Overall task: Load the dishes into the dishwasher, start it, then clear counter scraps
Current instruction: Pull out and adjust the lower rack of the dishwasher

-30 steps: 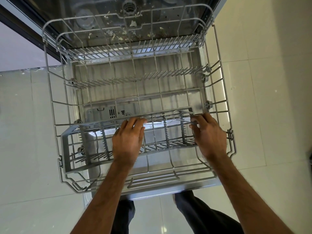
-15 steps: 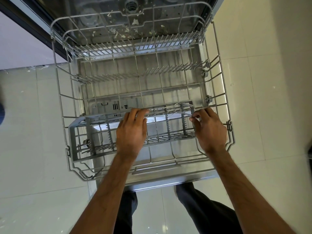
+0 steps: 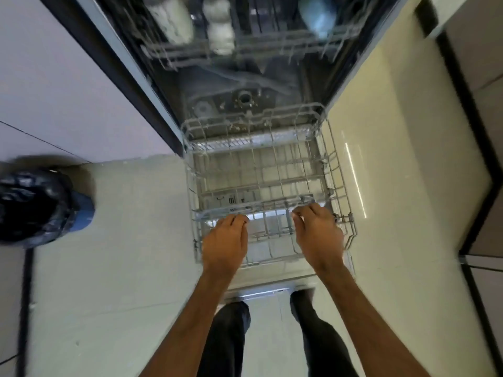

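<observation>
I see the dishwasher (image 3: 245,85) open, its lower rack (image 3: 337,170) pulled out over the dropped door above the pale tiled floor (image 3: 122,268). The rack holds no dishes; a grey cutlery basket (image 3: 272,213) lies across its near end. My left hand (image 3: 226,240) hovers palm-down over the basket's left part, fingers curled loosely inward, and I cannot tell whether they touch the wire. My right hand (image 3: 318,235) is over the basket's right end, fingers bent toward its top rail; whether it grips is unclear in the blur. Deeper inside, the upper rack (image 3: 217,47) carries pale blurred dishes. A bin lined with a black bag (image 3: 35,205) stands on the floor to the left.
</observation>
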{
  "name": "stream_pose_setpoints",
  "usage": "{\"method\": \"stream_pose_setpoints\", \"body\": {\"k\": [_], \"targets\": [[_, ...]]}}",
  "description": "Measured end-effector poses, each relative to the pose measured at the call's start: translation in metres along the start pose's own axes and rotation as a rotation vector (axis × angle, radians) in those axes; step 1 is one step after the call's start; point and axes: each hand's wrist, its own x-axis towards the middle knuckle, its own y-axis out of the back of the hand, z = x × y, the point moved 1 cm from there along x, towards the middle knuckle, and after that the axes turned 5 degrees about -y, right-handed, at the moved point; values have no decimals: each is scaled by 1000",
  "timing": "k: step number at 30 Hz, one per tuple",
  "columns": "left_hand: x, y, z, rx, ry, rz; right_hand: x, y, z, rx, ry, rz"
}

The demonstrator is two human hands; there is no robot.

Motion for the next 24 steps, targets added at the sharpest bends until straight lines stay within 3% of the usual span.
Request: {"method": "stream_pose_setpoints", "body": {"k": [7, 15, 24], "targets": [[12, 198, 10, 26, 32, 83, -5, 121, -162, 125, 126, 119], [-12, 425, -2, 133, 61, 368, -33, 244, -355, 222, 421, 202], [13, 563, -82, 177, 65, 545, -16, 275, -500, 219, 604, 239]]}}
